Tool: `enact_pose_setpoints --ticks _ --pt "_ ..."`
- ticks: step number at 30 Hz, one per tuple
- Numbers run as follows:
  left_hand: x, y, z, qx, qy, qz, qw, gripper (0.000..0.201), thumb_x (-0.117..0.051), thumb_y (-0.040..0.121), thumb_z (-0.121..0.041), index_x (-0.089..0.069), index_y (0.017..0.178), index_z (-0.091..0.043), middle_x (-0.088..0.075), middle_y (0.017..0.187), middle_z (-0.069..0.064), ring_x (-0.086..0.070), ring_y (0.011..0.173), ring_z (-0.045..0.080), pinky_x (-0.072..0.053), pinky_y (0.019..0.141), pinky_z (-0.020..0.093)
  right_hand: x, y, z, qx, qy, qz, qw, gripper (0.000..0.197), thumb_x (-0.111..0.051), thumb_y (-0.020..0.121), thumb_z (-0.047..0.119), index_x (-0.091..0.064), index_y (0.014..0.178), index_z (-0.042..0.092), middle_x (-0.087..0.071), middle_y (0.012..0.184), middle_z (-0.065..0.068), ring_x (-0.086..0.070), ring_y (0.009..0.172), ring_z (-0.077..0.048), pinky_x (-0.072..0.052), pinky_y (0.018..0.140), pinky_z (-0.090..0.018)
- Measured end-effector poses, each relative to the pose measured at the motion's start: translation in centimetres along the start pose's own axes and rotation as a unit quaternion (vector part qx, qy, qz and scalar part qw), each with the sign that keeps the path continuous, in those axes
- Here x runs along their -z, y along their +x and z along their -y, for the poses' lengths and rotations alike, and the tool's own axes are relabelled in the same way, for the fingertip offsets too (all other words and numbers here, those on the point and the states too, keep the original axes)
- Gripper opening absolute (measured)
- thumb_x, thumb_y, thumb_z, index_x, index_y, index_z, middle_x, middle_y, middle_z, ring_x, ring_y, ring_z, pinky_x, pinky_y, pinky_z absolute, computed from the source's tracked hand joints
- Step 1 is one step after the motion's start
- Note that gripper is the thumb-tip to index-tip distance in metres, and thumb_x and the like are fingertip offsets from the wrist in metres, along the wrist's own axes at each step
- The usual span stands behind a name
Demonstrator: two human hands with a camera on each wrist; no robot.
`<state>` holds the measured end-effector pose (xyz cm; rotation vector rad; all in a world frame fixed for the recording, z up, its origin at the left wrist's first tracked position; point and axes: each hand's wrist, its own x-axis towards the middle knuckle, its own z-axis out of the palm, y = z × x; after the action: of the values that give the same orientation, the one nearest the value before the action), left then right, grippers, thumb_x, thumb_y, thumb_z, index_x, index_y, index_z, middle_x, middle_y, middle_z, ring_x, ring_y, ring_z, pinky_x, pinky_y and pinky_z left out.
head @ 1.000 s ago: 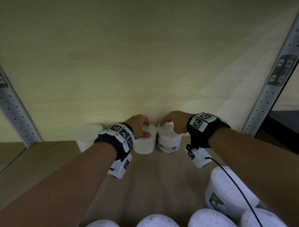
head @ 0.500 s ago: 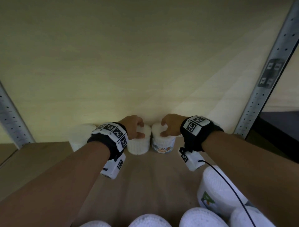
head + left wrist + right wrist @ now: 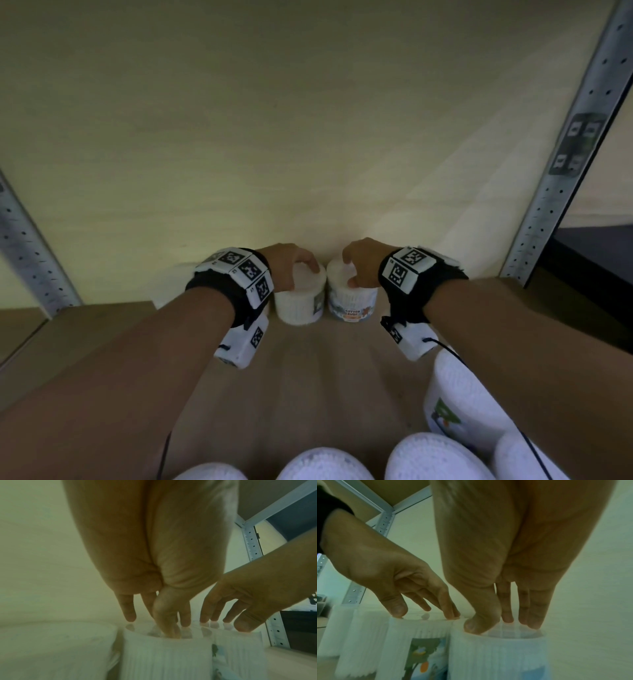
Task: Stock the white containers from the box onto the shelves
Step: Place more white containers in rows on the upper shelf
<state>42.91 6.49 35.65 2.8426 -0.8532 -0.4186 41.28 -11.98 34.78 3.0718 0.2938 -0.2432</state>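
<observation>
Two white ribbed containers stand side by side at the back of the wooden shelf (image 3: 329, 377). My left hand (image 3: 294, 263) rests its straight fingertips (image 3: 130, 616) and thumb on the clear lid of the left container (image 3: 299, 305) (image 3: 166, 655). In the same way my right hand (image 3: 359, 263) (image 3: 501, 624) touches the lid of the right container (image 3: 352, 303) (image 3: 496, 655), whose label reads "cotton buds". Neither hand wraps round a container's wall. The two containers nearly touch each other.
A third white container (image 3: 56, 649) stands just left of the pair, against the pale back wall. Several more white containers (image 3: 462, 404) sit at the shelf's near edge, under my right forearm. Perforated metal uprights (image 3: 582, 147) frame both sides.
Both hands have reached a little farther in with the two containers, which now stand closer to the back wall. The fingers look straighter on the lids than before.
</observation>
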Motion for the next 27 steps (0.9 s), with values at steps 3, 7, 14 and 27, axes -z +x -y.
enact_pose_setpoints --ticks 3,7,14,27 --pt "0.2 -0.3 -0.2 -0.023 -0.018 0.012 0.999 0.063 -0.048 0.079 0.015 -0.054 0.13 -0.022 -0.042 0.147 0.008 -0.044 0.132 0.027 -0.044 0.101 0.041 -0.1 0.0 0.1 -0.004 0.001 -0.002 1.0 0.046 -0.062 0.09 0.029 -0.054 0.127 0.002 -0.058 0.128 -0.018 -0.058 0.115 -0.034 -0.05 0.098 -0.042" --pt "-0.2 -0.8 -0.1 -0.017 -0.081 -0.057 0.995 0.059 -0.044 0.082 0.014 -0.052 0.131 -0.017 -0.042 0.141 0.008 -0.041 0.131 0.023 -0.038 0.1 0.028 -0.2 -0.1 0.1 -0.01 -0.003 0.0 1.0 0.046 -0.062 0.09 0.028 -0.054 0.127 0.001 -0.058 0.128 -0.018 -0.058 0.115 -0.034 -0.05 0.098 -0.041" --pt "-2.6 0.1 -0.5 0.076 -0.051 -0.158 0.983 0.048 -0.055 0.091 -0.04 -0.05 0.127 -0.008 -0.048 0.128 0.015 -0.049 0.117 0.03 -0.043 0.097 0.036 -0.3 -0.1 0.2 -0.018 0.005 -0.001 1.0 0.043 -0.062 0.091 0.026 -0.056 0.126 0.001 -0.059 0.126 -0.018 -0.06 0.113 -0.033 -0.051 0.097 -0.041" --pt "-2.8 0.3 -0.3 0.06 -0.041 -0.118 0.99 0.053 -0.059 0.09 -0.036 -0.048 0.134 -0.009 -0.042 0.138 0.013 -0.044 0.126 0.029 -0.038 0.105 0.037 -0.8 0.5 -0.2 -0.019 0.025 -0.011 0.999 0.045 -0.065 0.088 0.029 -0.058 0.123 0.002 -0.061 0.123 -0.017 -0.061 0.11 -0.034 -0.052 0.095 -0.043"
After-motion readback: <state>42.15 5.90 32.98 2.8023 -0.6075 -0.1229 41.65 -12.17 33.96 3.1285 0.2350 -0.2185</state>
